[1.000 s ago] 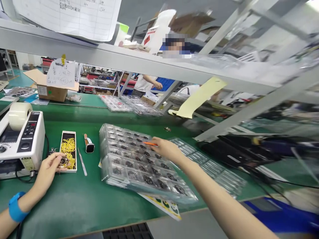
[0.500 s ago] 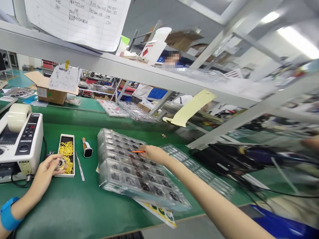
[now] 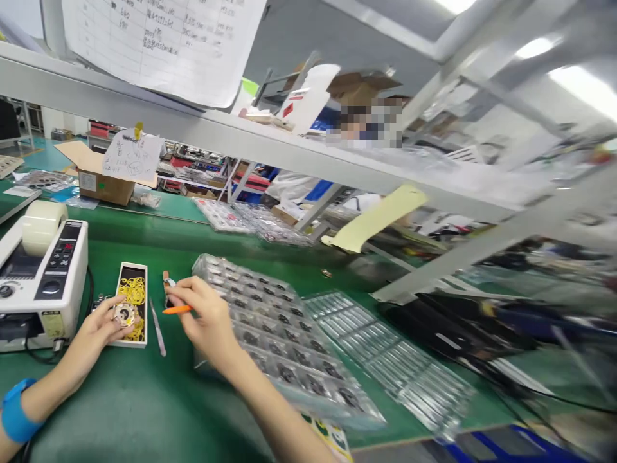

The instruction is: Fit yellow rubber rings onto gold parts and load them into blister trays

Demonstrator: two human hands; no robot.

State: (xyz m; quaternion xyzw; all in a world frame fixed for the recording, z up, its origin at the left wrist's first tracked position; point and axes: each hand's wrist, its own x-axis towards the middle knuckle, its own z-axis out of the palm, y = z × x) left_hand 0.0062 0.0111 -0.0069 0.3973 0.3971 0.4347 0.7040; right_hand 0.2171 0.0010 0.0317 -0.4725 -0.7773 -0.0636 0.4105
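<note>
My left hand (image 3: pixel 102 323) grips a round metal watch movement (image 3: pixel 124 314) by its edge, over the narrow white box (image 3: pixel 145 302). Yellow rings (image 3: pixel 132 290) fill much of that box. My right hand (image 3: pixel 208 319) is closed around an orange pen-like tool (image 3: pixel 177 309), whose tip points left. Whether it pinches anything else is too blurred to tell. Behind the right fingers a wristwatch (image 3: pixel 167 278) is mostly hidden. Metal tweezers (image 3: pixel 157 328) lie between the hands. Under my right forearm stands a stack of clear compartment trays (image 3: pixel 289 331) with dark round parts in their cells.
A white tape dispenser (image 3: pixel 53 276) stands at the left. Clear ribbed trays (image 3: pixel 385 354) lie to the right of the stack, beside a black bag-like item (image 3: pixel 443 328). An open cardboard box (image 3: pixel 106 186) is at the back. A shelf beam (image 3: pixel 270 141) crosses above the bench.
My right hand has moved left from over the tray stack to near the wristwatch, carrying the orange tool. My left hand keeps the watch movement over the box. The view has shifted slightly.
</note>
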